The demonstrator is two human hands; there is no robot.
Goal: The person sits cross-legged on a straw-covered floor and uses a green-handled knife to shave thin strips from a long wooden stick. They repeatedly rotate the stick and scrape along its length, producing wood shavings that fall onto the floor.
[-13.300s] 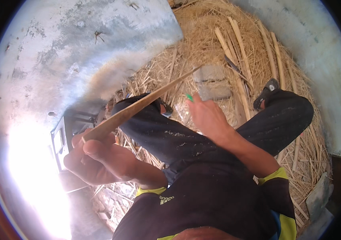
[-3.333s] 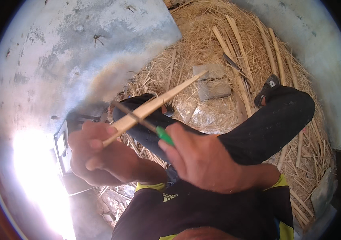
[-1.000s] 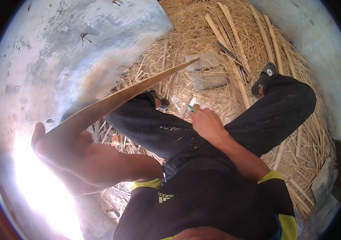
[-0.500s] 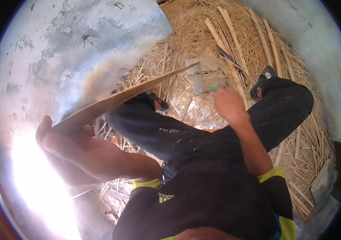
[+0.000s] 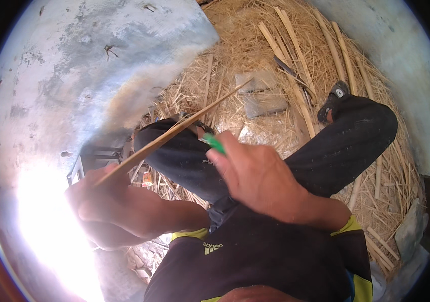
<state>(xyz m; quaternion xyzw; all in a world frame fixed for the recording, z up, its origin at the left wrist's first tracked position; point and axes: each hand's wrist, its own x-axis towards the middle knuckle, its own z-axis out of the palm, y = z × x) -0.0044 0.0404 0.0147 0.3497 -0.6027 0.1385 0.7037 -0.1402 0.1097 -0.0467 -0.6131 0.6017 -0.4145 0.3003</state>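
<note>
My left hand (image 5: pixel 124 211) is closed around the near end of a long, thin strip of wood or bamboo (image 5: pixel 174 130). The strip slants up to the right, over my left knee, and narrows to a point at its far end. My right hand (image 5: pixel 265 183) is a fist around a green handle (image 5: pixel 214 143), just right of the strip's middle. What kind of tool the handle belongs to cannot be made out. Bright glare washes out part of my left hand.
Straw and shavings (image 5: pixel 245 35) cover the floor between pale walls (image 5: pixel 63 75). Grey blocks (image 5: pixel 265 104) lie between my feet. Beyond them rest a dark, long tool (image 5: pixel 286 66) and several wood strips (image 5: pixel 295 40). My bent legs (image 5: pixel 351 146) frame the space.
My right hand has swung left and nearer, bringing the green handle beside the strip. My left hand has shifted slightly right, and the strip now shows a narrower side.
</note>
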